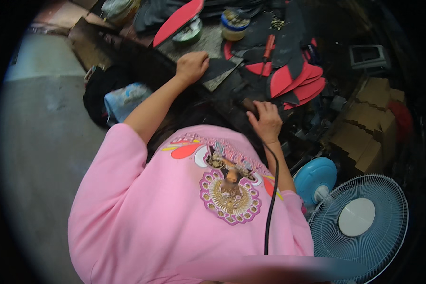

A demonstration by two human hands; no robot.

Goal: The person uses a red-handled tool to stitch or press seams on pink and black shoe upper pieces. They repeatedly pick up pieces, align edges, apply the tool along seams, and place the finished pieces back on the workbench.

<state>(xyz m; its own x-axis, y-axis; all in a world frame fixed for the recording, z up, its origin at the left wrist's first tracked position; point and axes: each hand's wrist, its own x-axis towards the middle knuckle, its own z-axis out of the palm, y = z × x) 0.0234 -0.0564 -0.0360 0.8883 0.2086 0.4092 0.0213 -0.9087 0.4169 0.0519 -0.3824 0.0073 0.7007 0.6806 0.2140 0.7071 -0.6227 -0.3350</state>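
Note:
My left hand (192, 67) is closed, its curled fingers at the left end of a dark, pointed flat piece (217, 69) on the bench. Just beyond it a red curved piece (177, 22) lies against a green tub (188, 33). Lower and to the right, my right hand (266, 122) is closed around a short brown handle (251, 106); the rest of that tool is lost in the dark. Near this hand lies a fanned stack of red and black sole-shaped pieces (304, 84). A red-handled screwdriver (269, 46) rests above, among more such pieces.
A blue-rimmed tub (235, 32) of small parts stands at the back. Cardboard boxes (367, 128) are on the right, above a large fan (359, 222) and a blue round thing (315, 175). A blue-white bag (125, 100) lies left. A black cord (271, 208) hangs over my front.

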